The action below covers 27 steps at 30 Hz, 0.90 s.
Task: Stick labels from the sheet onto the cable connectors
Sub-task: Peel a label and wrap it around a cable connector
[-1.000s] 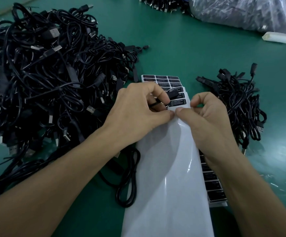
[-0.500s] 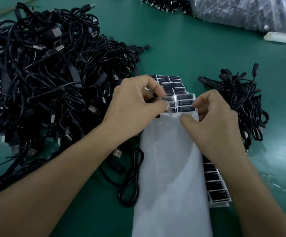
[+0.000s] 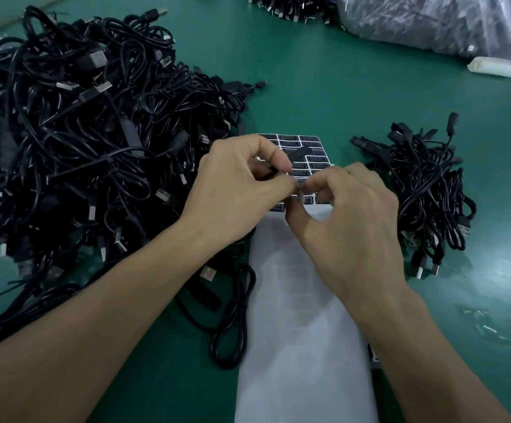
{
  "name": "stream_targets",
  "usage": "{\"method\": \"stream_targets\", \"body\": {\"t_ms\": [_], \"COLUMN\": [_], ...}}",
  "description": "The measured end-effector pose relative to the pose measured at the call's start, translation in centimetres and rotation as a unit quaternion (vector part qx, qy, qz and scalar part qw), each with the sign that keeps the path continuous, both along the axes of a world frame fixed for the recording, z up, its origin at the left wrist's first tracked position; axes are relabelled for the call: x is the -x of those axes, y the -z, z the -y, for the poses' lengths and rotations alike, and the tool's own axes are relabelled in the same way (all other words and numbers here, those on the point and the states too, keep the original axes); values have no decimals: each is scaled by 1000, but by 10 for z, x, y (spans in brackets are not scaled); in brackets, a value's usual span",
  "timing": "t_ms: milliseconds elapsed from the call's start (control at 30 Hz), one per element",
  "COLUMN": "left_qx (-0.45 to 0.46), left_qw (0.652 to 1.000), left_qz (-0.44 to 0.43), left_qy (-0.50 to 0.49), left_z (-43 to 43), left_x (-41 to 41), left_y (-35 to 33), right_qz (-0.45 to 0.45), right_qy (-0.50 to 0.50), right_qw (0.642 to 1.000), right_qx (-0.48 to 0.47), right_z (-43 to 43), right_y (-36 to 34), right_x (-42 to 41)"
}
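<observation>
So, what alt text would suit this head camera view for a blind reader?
A person's left hand pinches a black cable connector while the right hand pinches the label sheet, on a green table. A big cable heap lies to the left, a smaller bundle to the right.

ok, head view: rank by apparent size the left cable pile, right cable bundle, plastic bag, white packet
1. left cable pile, clearly largest.
2-3. right cable bundle and plastic bag: not ranked. They look alike, and the bag lies farther off and is cut by the frame.
4. white packet, smallest.
</observation>
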State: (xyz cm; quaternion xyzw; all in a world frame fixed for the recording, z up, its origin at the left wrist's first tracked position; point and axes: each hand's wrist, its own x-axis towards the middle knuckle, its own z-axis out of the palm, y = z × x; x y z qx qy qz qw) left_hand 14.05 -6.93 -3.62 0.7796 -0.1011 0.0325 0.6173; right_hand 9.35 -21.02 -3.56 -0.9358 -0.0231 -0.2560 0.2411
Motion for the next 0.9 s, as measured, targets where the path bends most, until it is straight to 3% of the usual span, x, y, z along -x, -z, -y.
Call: {"method": "stream_targets", "body": {"t_ms": [233,333,467,567,667,767,900], "left_qx": [25,50,36,31,12,-33,-171], "left_qw": [1000,998,999,998,997,998,980], "left_qz": [-7,-22,-17,-16,-16,9,88], "left_qy": [-1,9,32,56,72,57,58], "left_z": [3,2,-2,-4,-5,-5,-10], "left_x": [4,4,6,6,9,9,10], "left_y": [-5,-6,-6,-7,-9,-9,-11], "right_qz": [-15,-35,-39,-73,-78,-79,-130], "right_qy": [-8,0,0,-45,-80,-86,-75], "right_qw": [999,982,914,874,877,903,945], "right_qx": [-41,-186,-403,-478,-467,-414,-292], "right_z": [3,10,13,10,7,10,21], "right_y": [-3,-5,-9,-7,-7,-5,-4], "right_x": [0,-2,-5,-5,-3,-3,-3]}}
